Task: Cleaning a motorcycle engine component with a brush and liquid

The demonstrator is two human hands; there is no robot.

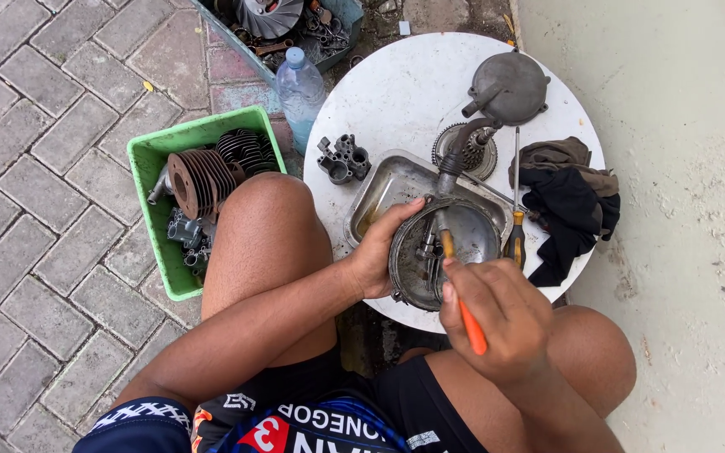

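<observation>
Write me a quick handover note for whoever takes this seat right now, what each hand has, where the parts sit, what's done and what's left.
Left hand: grips the rim of the round metal housing, holding it tilted over the metal tray on the round white table.
Right hand: holds an orange-handled brush, its tip inside the housing.
Nearby: screwdriver beside the tray, rags to the right, grey cover and gear behind, small metal block to the left, water bottle, green crate of finned cylinders on the ground.
Done: housing is open and on the tray.
Left: its inside looks greasy in part; how clean it is I cannot tell.
</observation>
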